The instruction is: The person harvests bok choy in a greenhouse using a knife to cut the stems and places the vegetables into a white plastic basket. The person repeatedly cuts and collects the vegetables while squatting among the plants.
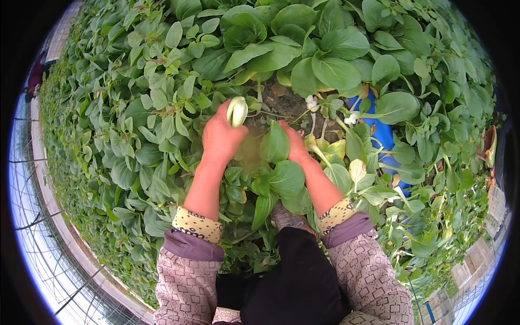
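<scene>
My left hand (221, 132) is wrapped around the pale, white-green base of a leafy green, likely a bok choy (237, 111), at the middle of the view. Its thumb lies across the front, and the base points up and away from me. To the right, my right hand (295, 142) is low among the plants. A broad green leaf (275, 142) covers part of its fingers, so what they touch cannot be made out. Beyond both hands shows a patch of dark bare soil (284, 99) with dry leaves and thin stems.
Dense leafy greens (341, 44) grow ahead, with bushier weeds (154, 89) on the left. Blue plastic material (380, 134) runs along the right among pulled plants and a yellowed leaf (357, 170). My shoe (288, 217) stands between the plants. A pale path edge (48, 178) curves along the left.
</scene>
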`<move>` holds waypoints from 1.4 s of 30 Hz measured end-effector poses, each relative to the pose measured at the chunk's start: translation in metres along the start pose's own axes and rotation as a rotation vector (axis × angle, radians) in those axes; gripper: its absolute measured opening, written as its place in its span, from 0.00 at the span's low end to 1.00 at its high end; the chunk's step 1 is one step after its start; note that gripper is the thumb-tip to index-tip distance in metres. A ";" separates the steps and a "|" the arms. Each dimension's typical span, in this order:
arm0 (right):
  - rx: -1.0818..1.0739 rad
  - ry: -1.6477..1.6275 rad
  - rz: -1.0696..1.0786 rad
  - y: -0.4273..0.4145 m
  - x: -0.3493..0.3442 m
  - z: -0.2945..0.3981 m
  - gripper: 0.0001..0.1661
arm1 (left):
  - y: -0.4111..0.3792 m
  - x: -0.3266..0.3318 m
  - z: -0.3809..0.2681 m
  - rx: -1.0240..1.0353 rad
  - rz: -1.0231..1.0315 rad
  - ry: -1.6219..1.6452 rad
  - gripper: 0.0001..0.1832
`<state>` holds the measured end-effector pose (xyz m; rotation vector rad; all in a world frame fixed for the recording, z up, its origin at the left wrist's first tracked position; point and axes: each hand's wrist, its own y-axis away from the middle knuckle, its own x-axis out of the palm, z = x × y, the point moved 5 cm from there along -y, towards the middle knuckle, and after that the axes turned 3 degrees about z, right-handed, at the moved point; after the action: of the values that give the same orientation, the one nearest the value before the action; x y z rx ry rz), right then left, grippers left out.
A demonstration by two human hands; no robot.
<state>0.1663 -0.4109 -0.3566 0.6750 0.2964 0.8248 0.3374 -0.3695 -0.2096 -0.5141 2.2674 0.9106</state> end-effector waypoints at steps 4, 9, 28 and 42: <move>0.085 -0.247 0.039 -0.016 0.001 -0.017 0.19 | 0.001 0.002 -0.003 -0.017 -0.011 -0.012 0.37; 0.024 -0.153 0.127 -0.018 0.006 0.016 0.16 | 0.002 0.000 0.011 -0.116 -0.017 0.155 0.34; -0.194 -0.589 -0.135 0.022 0.020 0.032 0.16 | 0.030 -0.026 0.021 -0.203 -0.008 0.927 0.23; -0.190 -0.863 -0.231 0.109 -0.075 0.079 0.16 | 0.100 -0.020 -0.037 0.021 0.406 1.294 0.40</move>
<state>0.0929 -0.4487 -0.2266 0.7408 -0.4734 0.2821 0.2806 -0.3251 -0.1281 -0.7856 3.6443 0.8244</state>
